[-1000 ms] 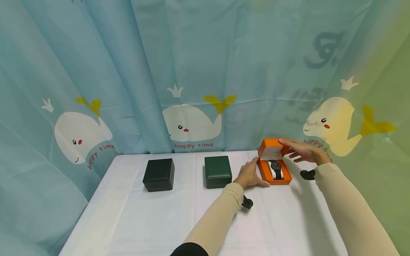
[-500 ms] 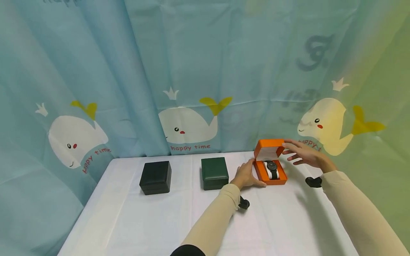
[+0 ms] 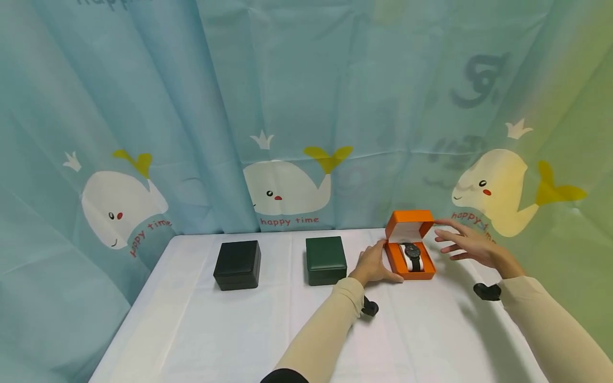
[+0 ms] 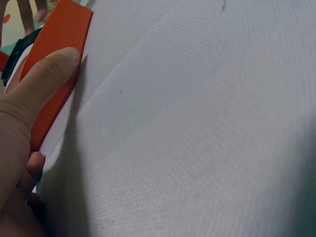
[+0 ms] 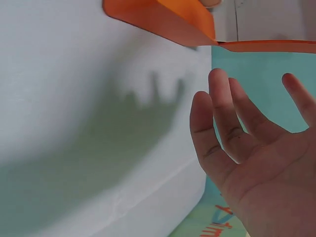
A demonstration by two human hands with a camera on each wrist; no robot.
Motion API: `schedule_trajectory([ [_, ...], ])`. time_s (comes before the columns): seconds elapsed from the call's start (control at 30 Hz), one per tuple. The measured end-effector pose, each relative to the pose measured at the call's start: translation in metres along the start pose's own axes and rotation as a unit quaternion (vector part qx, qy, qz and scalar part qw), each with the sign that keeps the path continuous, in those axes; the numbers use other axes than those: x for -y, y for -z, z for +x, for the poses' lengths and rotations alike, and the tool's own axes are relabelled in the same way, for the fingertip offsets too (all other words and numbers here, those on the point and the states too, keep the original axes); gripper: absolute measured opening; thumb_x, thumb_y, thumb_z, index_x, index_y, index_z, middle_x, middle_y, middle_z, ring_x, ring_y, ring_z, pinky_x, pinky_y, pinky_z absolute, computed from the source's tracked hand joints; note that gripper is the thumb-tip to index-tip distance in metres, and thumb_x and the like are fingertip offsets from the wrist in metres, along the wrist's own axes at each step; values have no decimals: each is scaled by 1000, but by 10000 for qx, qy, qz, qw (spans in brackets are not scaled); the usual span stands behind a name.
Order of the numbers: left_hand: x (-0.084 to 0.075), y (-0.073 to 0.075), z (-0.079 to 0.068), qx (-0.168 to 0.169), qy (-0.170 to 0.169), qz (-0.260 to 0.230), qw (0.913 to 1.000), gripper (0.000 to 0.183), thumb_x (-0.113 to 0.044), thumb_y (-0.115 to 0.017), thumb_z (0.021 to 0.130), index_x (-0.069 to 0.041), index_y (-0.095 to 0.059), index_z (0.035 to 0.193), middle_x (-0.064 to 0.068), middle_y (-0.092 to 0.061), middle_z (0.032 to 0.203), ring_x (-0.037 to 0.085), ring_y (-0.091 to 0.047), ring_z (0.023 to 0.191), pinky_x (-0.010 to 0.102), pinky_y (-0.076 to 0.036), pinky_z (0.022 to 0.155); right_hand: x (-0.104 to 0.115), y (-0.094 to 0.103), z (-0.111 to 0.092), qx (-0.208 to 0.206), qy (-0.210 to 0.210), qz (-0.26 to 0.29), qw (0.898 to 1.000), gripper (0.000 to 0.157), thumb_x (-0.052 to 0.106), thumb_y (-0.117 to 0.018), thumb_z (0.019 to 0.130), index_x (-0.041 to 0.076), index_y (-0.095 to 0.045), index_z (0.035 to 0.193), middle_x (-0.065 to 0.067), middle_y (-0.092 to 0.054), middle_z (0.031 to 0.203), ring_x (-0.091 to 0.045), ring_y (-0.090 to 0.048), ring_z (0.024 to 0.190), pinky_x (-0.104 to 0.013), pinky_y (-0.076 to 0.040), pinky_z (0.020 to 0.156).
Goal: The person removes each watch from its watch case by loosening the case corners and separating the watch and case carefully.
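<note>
An orange watch box (image 3: 411, 275) stands on the table with its lid (image 3: 411, 216) raised. Inside, a black wristwatch (image 3: 412, 251) is wrapped round a white cushion. My left hand (image 3: 372, 265) holds the box at its left side; in the left wrist view the thumb (image 4: 52, 69) lies on the orange wall and the other fingers go round the corner. Right of the lid, my right hand (image 3: 471, 246) has its fingers spread and holds nothing. From the right wrist its palm (image 5: 276, 163) shows, with the fingertips apart from the orange box.
A dark green box (image 3: 326, 261) with its lid down stands left of my left hand. Farther left is a black box (image 3: 237, 266), also closed. A white cloth covers the table (image 3: 230, 335), and a blue-green whale curtain (image 3: 383, 106) hangs behind it.
My right hand has let go of the orange lid and moved away to the right. The lid stays up, and my left hand keeps its hold on the box.
</note>
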State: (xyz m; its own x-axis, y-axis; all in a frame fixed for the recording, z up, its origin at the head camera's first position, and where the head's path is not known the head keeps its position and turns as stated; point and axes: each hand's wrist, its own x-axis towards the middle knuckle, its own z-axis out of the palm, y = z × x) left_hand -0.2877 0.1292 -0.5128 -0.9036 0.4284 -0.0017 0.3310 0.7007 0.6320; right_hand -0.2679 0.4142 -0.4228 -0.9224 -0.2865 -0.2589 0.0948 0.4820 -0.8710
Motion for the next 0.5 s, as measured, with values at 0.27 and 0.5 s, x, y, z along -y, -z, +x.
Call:
schedule_trajectory([
  [0.27, 2, -3, 0, -65, -16, 13, 10000, 112, -50, -95, 68, -18, -38, 158, -7, -49, 154, 15, -50, 134, 32, -34, 115, -11, -8, -6, -136, 8, -2, 9999, 71, 39, -50, 109, 6, -15, 162, -37, -36, 152, -48, -59, 121, -54, -54, 94],
  [0.5, 0, -1, -1, -33, -30, 77, 10000, 112, -51, -94, 68, -18, -37, 159, -7, -48, 155, 15, -50, 135, 32, -34, 115, -20, -16, -4, -152, -19, 165, 9997, 73, 37, -55, 107, 7, -17, 161, -40, -31, 155, -46, -61, 119, -53, -56, 91],
])
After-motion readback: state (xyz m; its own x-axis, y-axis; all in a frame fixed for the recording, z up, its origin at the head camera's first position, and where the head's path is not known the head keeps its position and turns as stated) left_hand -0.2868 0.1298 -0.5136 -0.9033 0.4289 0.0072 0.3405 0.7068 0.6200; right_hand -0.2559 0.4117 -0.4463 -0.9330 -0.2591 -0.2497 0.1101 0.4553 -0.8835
